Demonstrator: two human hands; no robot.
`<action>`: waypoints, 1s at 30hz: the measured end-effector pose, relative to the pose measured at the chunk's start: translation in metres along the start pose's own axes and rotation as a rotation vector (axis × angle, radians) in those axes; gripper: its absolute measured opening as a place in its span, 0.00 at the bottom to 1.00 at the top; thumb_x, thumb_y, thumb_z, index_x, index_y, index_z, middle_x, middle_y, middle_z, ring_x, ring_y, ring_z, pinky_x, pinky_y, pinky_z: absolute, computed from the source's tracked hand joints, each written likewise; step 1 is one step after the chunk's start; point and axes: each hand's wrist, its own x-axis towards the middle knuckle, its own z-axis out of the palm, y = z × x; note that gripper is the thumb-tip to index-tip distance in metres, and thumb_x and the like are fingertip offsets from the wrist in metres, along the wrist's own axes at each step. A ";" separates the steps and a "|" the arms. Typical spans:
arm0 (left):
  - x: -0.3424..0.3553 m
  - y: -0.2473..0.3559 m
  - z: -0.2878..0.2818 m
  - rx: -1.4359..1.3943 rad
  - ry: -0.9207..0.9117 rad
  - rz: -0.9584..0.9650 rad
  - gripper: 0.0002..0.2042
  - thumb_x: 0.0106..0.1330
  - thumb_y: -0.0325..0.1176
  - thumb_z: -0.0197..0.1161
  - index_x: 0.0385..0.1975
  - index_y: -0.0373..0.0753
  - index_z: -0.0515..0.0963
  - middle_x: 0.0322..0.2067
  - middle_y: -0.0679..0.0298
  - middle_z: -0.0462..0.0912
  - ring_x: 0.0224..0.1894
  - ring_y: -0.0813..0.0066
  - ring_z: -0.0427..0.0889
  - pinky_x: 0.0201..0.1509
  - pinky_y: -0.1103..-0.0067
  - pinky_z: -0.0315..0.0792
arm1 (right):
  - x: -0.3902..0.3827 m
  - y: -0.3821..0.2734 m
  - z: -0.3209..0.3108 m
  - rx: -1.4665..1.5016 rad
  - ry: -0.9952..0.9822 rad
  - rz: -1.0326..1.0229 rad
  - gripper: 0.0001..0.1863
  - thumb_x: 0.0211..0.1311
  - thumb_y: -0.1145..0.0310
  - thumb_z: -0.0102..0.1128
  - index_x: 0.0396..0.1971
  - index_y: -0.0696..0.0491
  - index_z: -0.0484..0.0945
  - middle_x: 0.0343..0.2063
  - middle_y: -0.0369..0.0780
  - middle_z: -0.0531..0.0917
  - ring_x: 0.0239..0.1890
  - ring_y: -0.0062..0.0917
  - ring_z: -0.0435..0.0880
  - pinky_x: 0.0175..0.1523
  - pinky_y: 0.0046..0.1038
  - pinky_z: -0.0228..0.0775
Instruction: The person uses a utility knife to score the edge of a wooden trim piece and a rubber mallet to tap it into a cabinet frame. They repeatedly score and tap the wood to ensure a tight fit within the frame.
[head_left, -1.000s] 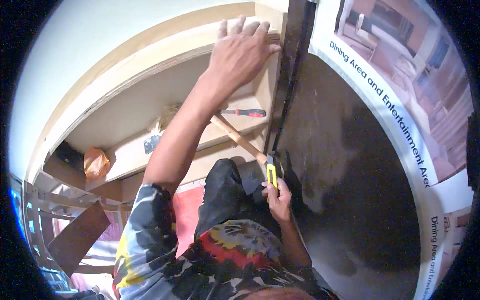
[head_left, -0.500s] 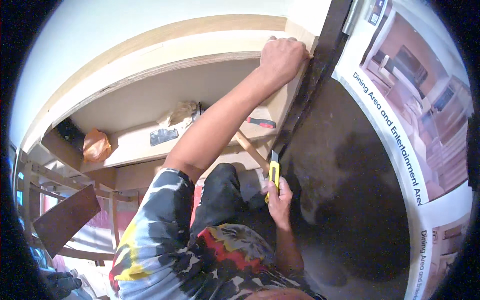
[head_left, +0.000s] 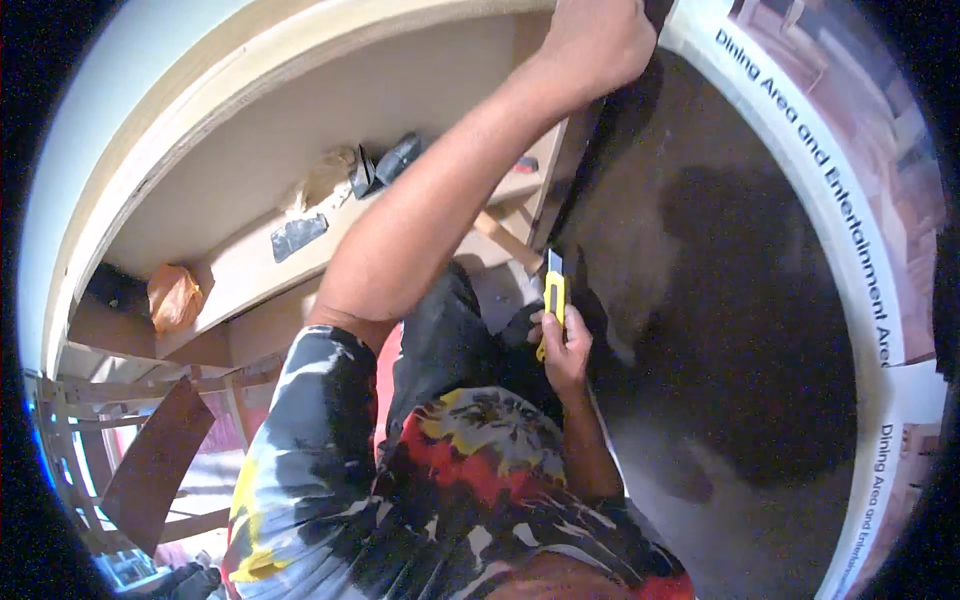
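My left hand reaches up to the top corner of a wooden cabinet frame, beside a dark upright panel. Its fingers are curled into a fist, and what they may hold is hidden behind the knuckles. Low in front of my body, my right hand grips a yellow utility knife with the blade out and pointing upward. Just beyond the blade, a wooden handle lies slanted, partly covered by my left forearm.
On the cabinet shelf sit an orange plastic bag, a dark flat piece, crumpled beige material and dark objects. A red-handled tool lies behind my forearm. Printed sheets line the right side. A brown board leans at lower left.
My view has tilted downward, so the cabinet's upper edge sits higher in the picture. My left hand stays at the corner; the knife remains in my right hand, blade up.
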 end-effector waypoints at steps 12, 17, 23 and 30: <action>-0.155 -0.084 -0.051 -0.079 0.100 -0.228 0.14 0.69 0.37 0.60 0.43 0.31 0.82 0.34 0.55 0.85 0.35 0.77 0.81 0.41 0.78 0.74 | 0.026 -0.013 0.008 0.041 0.021 -0.086 0.11 0.71 0.66 0.53 0.43 0.59 0.76 0.26 0.35 0.79 0.28 0.17 0.79 0.33 0.22 0.70; -0.309 -0.133 -0.038 0.101 -0.149 -0.747 0.14 0.69 0.35 0.62 0.44 0.30 0.82 0.37 0.50 0.87 0.40 0.75 0.83 0.47 0.76 0.75 | 0.043 -0.021 0.028 0.170 -0.154 0.045 0.11 0.70 0.67 0.54 0.44 0.59 0.74 0.26 0.37 0.80 0.28 0.18 0.80 0.34 0.23 0.75; -0.375 -0.130 0.000 -0.046 -0.126 -0.850 0.11 0.66 0.31 0.65 0.43 0.30 0.82 0.38 0.49 0.86 0.41 0.63 0.85 0.49 0.72 0.76 | 0.024 -0.011 0.031 0.213 -0.182 0.007 0.14 0.70 0.66 0.53 0.52 0.53 0.68 0.27 0.35 0.78 0.25 0.15 0.76 0.27 0.20 0.70; -0.283 -0.170 -0.031 0.526 0.105 -0.025 0.13 0.62 0.28 0.64 0.47 0.36 0.79 0.48 0.50 0.80 0.54 0.49 0.76 0.60 0.61 0.66 | 0.043 0.019 -0.010 -0.160 0.201 0.038 0.12 0.63 0.66 0.65 0.35 0.58 0.75 0.25 0.34 0.77 0.27 0.18 0.76 0.31 0.25 0.70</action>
